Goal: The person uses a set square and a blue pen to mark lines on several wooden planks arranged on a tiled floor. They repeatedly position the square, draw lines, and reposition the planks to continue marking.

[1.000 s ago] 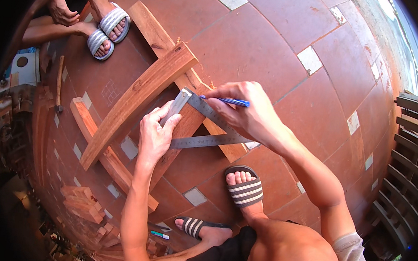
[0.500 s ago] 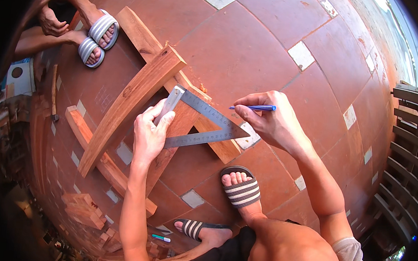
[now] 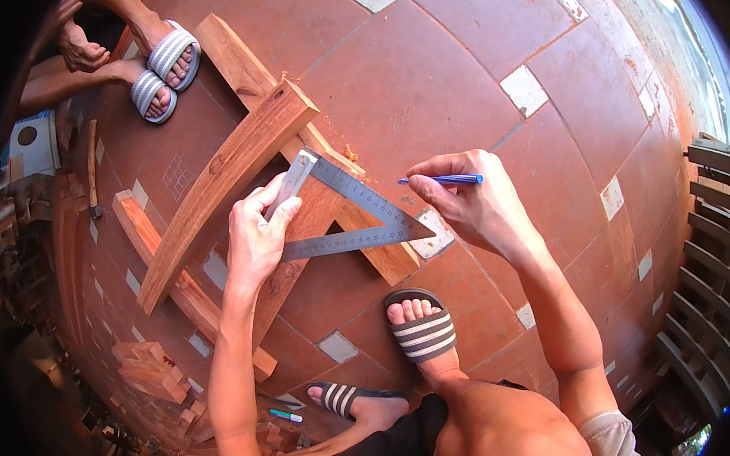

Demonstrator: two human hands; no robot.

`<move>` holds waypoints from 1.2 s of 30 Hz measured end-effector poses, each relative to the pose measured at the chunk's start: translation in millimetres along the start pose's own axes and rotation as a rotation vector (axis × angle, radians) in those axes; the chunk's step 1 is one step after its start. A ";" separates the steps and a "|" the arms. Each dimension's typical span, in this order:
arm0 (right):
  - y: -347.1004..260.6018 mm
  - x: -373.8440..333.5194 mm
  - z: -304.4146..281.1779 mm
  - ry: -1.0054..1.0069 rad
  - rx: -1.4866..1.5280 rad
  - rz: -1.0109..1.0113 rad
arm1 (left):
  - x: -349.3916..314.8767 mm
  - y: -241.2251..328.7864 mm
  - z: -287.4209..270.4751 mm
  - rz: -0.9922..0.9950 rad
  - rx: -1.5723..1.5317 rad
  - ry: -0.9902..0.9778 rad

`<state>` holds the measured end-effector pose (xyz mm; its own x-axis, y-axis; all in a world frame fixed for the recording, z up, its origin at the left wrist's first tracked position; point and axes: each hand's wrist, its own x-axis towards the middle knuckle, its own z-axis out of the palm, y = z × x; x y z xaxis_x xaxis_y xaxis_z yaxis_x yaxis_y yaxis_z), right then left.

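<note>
My left hand [image 3: 257,235] is closed on the thick stock of a metal set square [image 3: 358,193], a triangular ruler with marked edges. The blade points right, above a flat wooden board [image 3: 303,225] and a crossing beam [image 3: 380,245]; I cannot tell whether it touches them. A blue pen [image 3: 450,180] is pinched in my right hand [image 3: 478,201], level, to the right of the square and apart from it. Left of the square, a curved wooden piece [image 3: 219,183] rests across the timbers.
Another person's sandalled feet [image 3: 163,73] and hands [image 3: 81,48] are at upper left. A hammer [image 3: 95,168] lies on the tiled floor [image 3: 439,83], with wood offcuts [image 3: 151,369] lower left. A green-and-white marker [image 3: 286,415] lies near my foot. A slatted wooden rack [image 3: 713,271] stands right.
The view has shifted slightly. My left hand and the set square sit a little further left in view; both hands keep their holds.
</note>
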<state>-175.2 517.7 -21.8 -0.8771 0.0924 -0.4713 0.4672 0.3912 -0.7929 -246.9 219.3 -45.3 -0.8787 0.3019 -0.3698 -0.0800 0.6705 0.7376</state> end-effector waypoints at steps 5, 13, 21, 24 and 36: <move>-2.4 2.5 0.2 0.008 0.022 -0.033 | 0.5 3.3 -0.6 -0.018 0.005 -0.006; -11.2 6.8 -2.6 0.025 0.029 -0.054 | -1.3 3.0 -0.5 -0.007 0.031 0.007; -15.6 9.5 -3.2 0.022 0.066 -0.070 | -0.7 1.6 0.0 -0.014 0.031 0.009; -25.0 17.6 6.1 0.006 0.134 -0.114 | -0.7 0.1 0.6 0.002 0.040 0.023; -36.3 43.9 38.3 -0.031 0.115 -0.270 | -1.0 3.7 1.1 0.033 0.052 0.053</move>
<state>-226.4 472.5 -28.5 -0.9683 -0.0300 -0.2478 0.2287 0.2912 -0.9289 -245.9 222.3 -42.9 -0.9041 0.2895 -0.3144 -0.0270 0.6956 0.7179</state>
